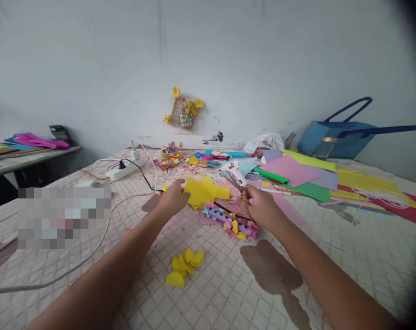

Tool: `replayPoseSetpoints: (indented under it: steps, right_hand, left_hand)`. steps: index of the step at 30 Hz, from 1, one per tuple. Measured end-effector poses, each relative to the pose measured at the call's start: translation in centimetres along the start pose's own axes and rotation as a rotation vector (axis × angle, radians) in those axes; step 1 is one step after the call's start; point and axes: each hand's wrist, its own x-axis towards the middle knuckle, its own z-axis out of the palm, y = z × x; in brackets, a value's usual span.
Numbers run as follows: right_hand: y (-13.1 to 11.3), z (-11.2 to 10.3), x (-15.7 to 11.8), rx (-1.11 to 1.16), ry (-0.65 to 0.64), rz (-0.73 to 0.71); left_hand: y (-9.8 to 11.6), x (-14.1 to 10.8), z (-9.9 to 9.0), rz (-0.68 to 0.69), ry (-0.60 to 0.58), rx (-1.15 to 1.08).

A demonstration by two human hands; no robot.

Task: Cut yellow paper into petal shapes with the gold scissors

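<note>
My left hand (174,198) pinches the left edge of a yellow sheet (204,192) with an uneven outline. Scissors (235,182) are in my right hand (259,205), its fingers around the handles, with the blades pointing up and left above the sheet's right side. Under and beside my right hand lies a purple dotted strip (226,217) with pink and yellow pieces along it. Nearer to me, a small heap of yellow cut pieces (184,265) rests on the quilted cloth. A white glue gun (235,171) lies just beyond the scissors.
Coloured sheets (293,170) spread over the right side, with a blue bag (341,137) behind. At the left are a white power strip (125,169) and a long cable (108,224). Small craft scraps (169,161) lie near the wall.
</note>
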Motion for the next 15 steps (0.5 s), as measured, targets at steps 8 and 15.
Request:
replayPoseSetpoints:
  steps: [8, 15]
  right_hand:
    - [-1.3, -1.0, -1.3, 0.130, -0.026, -0.059]
    - [-5.1, -3.1, -4.7, 0.531, -0.397, -0.120]
  left_hand:
    - [2.9, -2.4, -2.3, 0.088, 0.079, -0.645]
    - [5.1, -5.4, -3.5, 0.233, 0.014, -1.161]
